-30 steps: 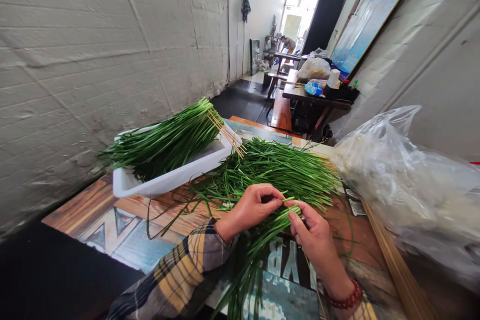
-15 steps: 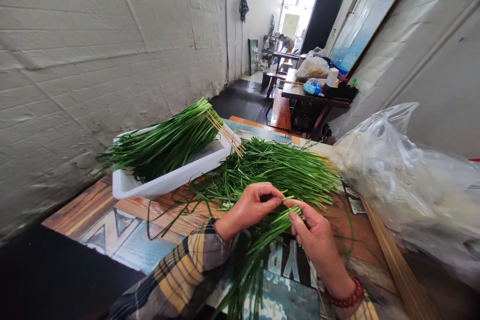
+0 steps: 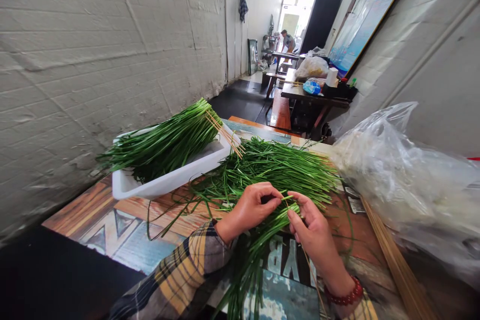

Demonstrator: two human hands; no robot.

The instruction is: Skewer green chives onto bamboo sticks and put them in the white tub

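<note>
Green garlic chives (image 3: 258, 245) hang in a small bunch from my right hand (image 3: 315, 227), pale cut ends up between thumb and fingers. A thin bamboo skewer (image 3: 314, 277) trails below that hand. My left hand (image 3: 257, 205) is closed in a pinch on a chive stalk close to the bunch's cut ends. Behind both hands lies a loose pile of chives (image 3: 285, 165) on the table. At the left, a white plastic tray (image 3: 165, 191) holds more chives (image 3: 172, 135), with several bamboo skewers (image 3: 227, 137) run through their cut ends.
On the right are a clear plastic bag (image 3: 408, 175) and a bundle of long bamboo skewers (image 3: 393, 260) along the wood-patterned table (image 3: 150, 245). Farther back stand a dark table (image 3: 296, 92) with bags on it and a bench (image 3: 280, 110). A person (image 3: 288, 41) is near the doorway.
My right fingertips have lifted slightly off the cut ends, and the stalk between my hands has shifted a little. The distant person stands more upright.
</note>
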